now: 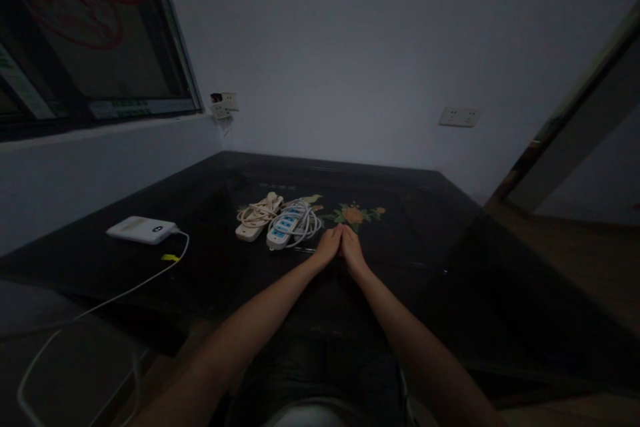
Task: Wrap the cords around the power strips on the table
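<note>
window (107, 20) cut off at my upper left, white cable (131, 291) leaving my frame, lettering (277, 187) too small to read, fingers of left hand (329, 244) and right hand (352, 248) indistinct

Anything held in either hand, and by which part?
Nothing visible is held; the left hand and right hand touch each other beside the blue-socketed power strip.

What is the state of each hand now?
Left hand: touching the other; open or closed, unclear.
Right hand: also unclear; no held thing visible.
</note>
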Demonstrator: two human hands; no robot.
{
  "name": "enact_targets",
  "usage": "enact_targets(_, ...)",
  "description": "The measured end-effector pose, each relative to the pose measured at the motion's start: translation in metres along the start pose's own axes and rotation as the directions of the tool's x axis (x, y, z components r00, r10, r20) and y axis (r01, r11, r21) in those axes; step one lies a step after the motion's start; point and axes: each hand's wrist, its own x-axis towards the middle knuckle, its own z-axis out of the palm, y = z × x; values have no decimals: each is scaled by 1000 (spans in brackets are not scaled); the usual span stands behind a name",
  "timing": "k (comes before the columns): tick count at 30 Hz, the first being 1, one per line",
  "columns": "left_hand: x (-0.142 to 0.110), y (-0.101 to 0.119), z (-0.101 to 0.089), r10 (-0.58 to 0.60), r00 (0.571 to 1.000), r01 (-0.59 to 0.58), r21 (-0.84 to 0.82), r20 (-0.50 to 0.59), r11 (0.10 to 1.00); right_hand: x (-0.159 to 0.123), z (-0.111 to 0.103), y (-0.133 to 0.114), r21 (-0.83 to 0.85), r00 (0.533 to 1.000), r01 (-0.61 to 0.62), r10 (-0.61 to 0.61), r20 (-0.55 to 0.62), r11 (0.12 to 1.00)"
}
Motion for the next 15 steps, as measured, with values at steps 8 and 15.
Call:
enact_targets(8, -4, 5, 4, -54, 998, 58, -172, 33, 983, 1, 0, -14, 25, 1000, 3, -3, -12, 1000)
enact_targets(15, -15, 25, 0, -59, 994, 81, -265, 90, 961, 0, -3, -32, 16, 996, 89, -89, -23, 996)
